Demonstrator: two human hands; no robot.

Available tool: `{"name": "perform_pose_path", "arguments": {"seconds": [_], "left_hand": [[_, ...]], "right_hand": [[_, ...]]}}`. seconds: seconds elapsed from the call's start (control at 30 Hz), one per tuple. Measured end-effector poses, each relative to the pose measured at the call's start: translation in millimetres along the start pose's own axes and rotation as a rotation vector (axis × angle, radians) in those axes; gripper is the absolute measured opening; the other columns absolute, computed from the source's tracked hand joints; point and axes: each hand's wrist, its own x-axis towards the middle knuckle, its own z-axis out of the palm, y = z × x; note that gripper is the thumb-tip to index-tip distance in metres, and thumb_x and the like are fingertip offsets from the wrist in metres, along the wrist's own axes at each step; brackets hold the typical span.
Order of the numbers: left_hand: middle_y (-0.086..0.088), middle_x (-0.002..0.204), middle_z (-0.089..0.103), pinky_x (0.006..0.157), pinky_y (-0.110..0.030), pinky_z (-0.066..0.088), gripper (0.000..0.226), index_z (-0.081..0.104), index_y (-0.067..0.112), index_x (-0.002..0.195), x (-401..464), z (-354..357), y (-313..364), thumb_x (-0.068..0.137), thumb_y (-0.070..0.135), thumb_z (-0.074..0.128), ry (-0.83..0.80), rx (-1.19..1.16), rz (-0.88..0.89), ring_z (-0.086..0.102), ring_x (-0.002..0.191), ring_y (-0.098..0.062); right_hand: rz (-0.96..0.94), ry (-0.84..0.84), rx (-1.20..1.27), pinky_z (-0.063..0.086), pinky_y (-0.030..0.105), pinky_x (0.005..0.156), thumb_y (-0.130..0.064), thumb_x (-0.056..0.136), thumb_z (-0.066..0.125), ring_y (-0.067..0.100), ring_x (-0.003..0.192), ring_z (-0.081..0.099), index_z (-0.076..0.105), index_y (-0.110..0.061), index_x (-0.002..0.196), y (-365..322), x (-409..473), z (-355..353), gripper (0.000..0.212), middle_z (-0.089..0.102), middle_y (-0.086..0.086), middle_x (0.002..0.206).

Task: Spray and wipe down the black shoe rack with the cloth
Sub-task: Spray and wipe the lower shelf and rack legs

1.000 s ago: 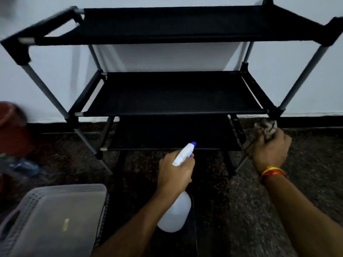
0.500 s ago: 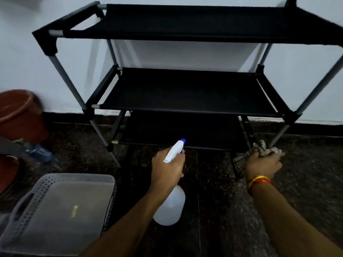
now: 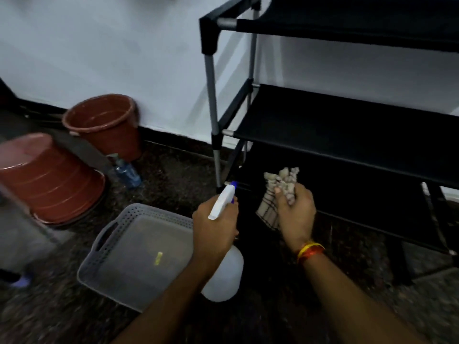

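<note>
grey basket (image 3: 104, 263) | two red-brown buckets (image 3: 104, 125) | small bottle (image 3: 126, 172)

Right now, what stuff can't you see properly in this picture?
Head view only:
- Shoe rack: its right side and top are cut off by the picture's edges.
- Spray bottle: the left hand covers its neck and trigger.
- Cloth: the right hand hides part of it.
- Small bottle beside the bucket: too blurred to read.
- Basket: contents blurry.

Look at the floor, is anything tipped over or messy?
Yes. One reddish bucket lies tipped on its side at the left, while the other bucket stands upright by the wall. A small plastic bottle also lies on the floor between them.
</note>
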Motion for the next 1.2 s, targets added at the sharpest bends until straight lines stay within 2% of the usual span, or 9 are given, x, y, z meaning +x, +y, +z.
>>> {"name": "perform_pose_path", "arguments": {"seconds": [0.07, 0.17, 0.3, 0.43, 0.57, 0.7, 0.87, 1.07, 1.2], "left_hand": [[-0.005, 0.048, 0.048, 0.044, -0.032, 0.036, 0.02, 0.047, 0.02, 0.055, 8.4, -15.1, -0.8, 0.074, 0.022, 0.054, 0.03, -0.015, 0.021, 0.046, 0.043, -0.019], [0.007, 0.039, 0.038, 0.042, -0.021, 0.03, 0.029, 0.041, 0.008, 0.055, 20.9, -32.5, -5.6, 0.081, 0.011, 0.055, 0.053, 0.013, 0.054, 0.037, 0.034, -0.01], [-0.004, 0.044, 0.043, 0.041, -0.041, 0.042, 0.025, 0.05, -0.009, 0.066, 34.4, -46.5, -7.3, 0.079, 0.012, 0.053, 0.076, 0.018, 0.101, 0.047, 0.041, -0.022], [-0.002, 0.044, 0.041, 0.044, -0.05, 0.044, 0.027, 0.05, -0.011, 0.068, 39.8, -53.2, -9.8, 0.078, 0.015, 0.053, 0.096, 0.028, 0.113, 0.046, 0.043, -0.03], [-0.022, 0.054, 0.055, 0.046, -0.05, 0.047, 0.025, 0.058, -0.009, 0.073, 43.2, -52.0, -7.8, 0.078, 0.015, 0.054, 0.084, 0.069, 0.113, 0.056, 0.053, -0.044], [-0.029, 0.067, 0.059, 0.046, -0.05, 0.047, 0.029, 0.06, -0.009, 0.074, 47.2, -51.5, 0.0, 0.074, 0.019, 0.051, 0.063, 0.039, 0.121, 0.055, 0.054, -0.045], [-0.036, 0.064, 0.053, 0.042, -0.045, 0.042, 0.031, 0.058, -0.015, 0.078, 49.4, -52.5, 6.7, 0.074, 0.015, 0.05, 0.076, -0.011, 0.15, 0.052, 0.051, -0.045], [-0.031, 0.057, 0.051, 0.044, -0.045, 0.044, 0.028, 0.057, -0.013, 0.075, 47.0, -56.3, -6.2, 0.074, 0.014, 0.05, 0.05, -0.013, 0.122, 0.053, 0.043, -0.035], [-0.033, 0.062, 0.054, 0.045, -0.052, 0.044, 0.03, 0.058, -0.012, 0.075, 46.7, -59.0, -17.1, 0.073, 0.017, 0.051, 0.05, 0.01, 0.108, 0.051, 0.052, -0.046]], "right_hand": [[-0.085, -0.083, 0.04, 0.038, 0.022, 0.086, -0.025, 0.086, 0.065, 0.027, 0.101, 0.057, 0.064, -0.004, 0.104, -24.8, -1.3, 25.8, 0.028, 0.06, 0.015, 0.109], [-0.183, -0.167, 0.079, 0.038, 0.02, 0.086, -0.027, 0.085, 0.066, 0.024, 0.104, 0.057, 0.065, -0.007, 0.109, -58.4, 0.8, 57.3, 0.031, 0.06, 0.012, 0.113], [-0.22, -0.157, 0.135, 0.037, 0.016, 0.085, -0.027, 0.086, 0.065, 0.021, 0.106, 0.057, 0.064, -0.012, 0.113, -89.1, 4.2, 79.8, 0.032, 0.057, 0.009, 0.115], [-0.203, -0.05, 0.121, 0.043, 0.024, 0.094, -0.031, 0.087, 0.063, 0.021, 0.11, 0.056, 0.06, -0.013, 0.122, -92.7, 6.7, 92.7, 0.039, 0.052, 0.007, 0.122], [-0.18, -0.13, -0.02, 0.047, 0.03, 0.091, -0.032, 0.088, 0.062, 0.025, 0.107, 0.056, 0.061, -0.015, 0.118, -73.9, 3.6, 107.1, 0.035, 0.052, 0.008, 0.118], [-0.196, -0.176, -0.047, 0.044, 0.027, 0.087, -0.032, 0.087, 0.063, 0.025, 0.105, 0.057, 0.063, -0.012, 0.114, -64.4, 3.7, 102.4, 0.033, 0.053, 0.01, 0.116], [-0.241, -0.005, 0.065, 0.047, 0.029, 0.093, -0.033, 0.087, 0.063, 0.022, 0.109, 0.056, 0.064, -0.009, 0.114, -93.5, 15.2, 97.1, 0.036, 0.053, 0.009, 0.121], [-0.128, -0.178, -0.109, 0.048, 0.033, 0.089, -0.034, 0.088, 0.062, 0.028, 0.105, 0.057, 0.064, -0.015, 0.116, -55.0, -3.0, 118.8, 0.034, 0.051, 0.008, 0.117], [-0.137, -0.158, -0.139, 0.048, 0.032, 0.086, -0.032, 0.088, 0.062, 0.028, 0.105, 0.057, 0.063, -0.014, 0.115, -54.2, -4.2, 119.2, 0.032, 0.051, 0.008, 0.117]]}}
